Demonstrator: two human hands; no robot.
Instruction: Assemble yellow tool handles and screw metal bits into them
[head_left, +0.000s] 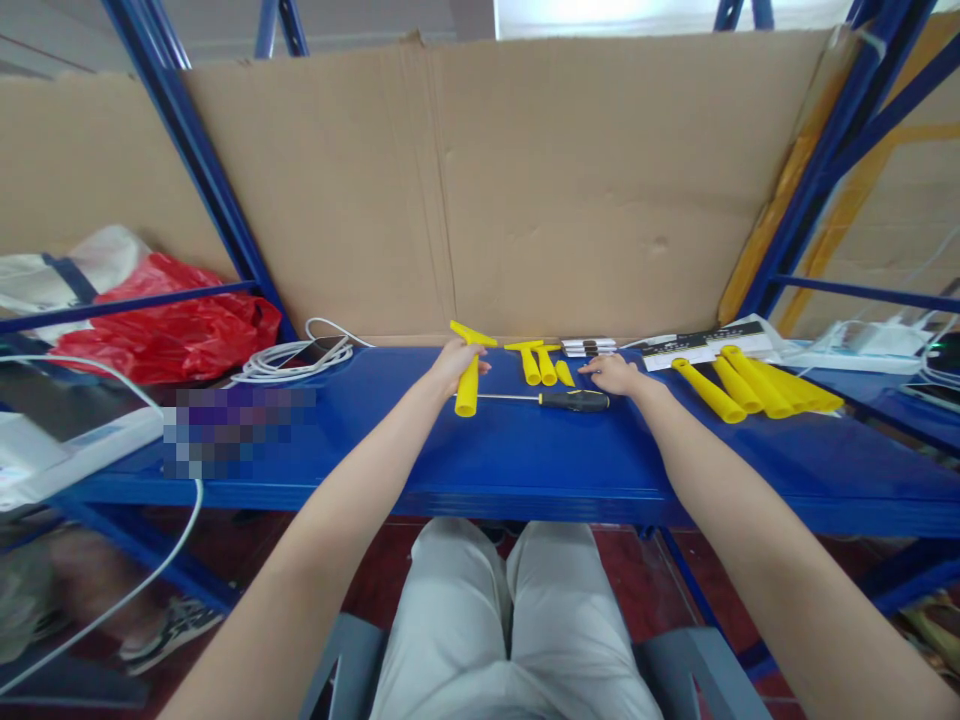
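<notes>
Between the two forearms [345, 520], a bare strip of the desk [510, 455] lies open along the front edge at the frame's lower centre, with the screwdriver [574, 401] crossing just above it. The cardboard panel [585, 190] walls off the upper centre; the coiled cable [281, 368] blocks the middle left, and the yellow tubes [709, 391] the middle right.

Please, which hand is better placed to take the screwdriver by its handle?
Probably the right hand: it is close to the handle end of the screwdriver, and nothing shows clearly in its grip. The left hand holds a yellow T-shaped piece, near the shaft end.
</notes>
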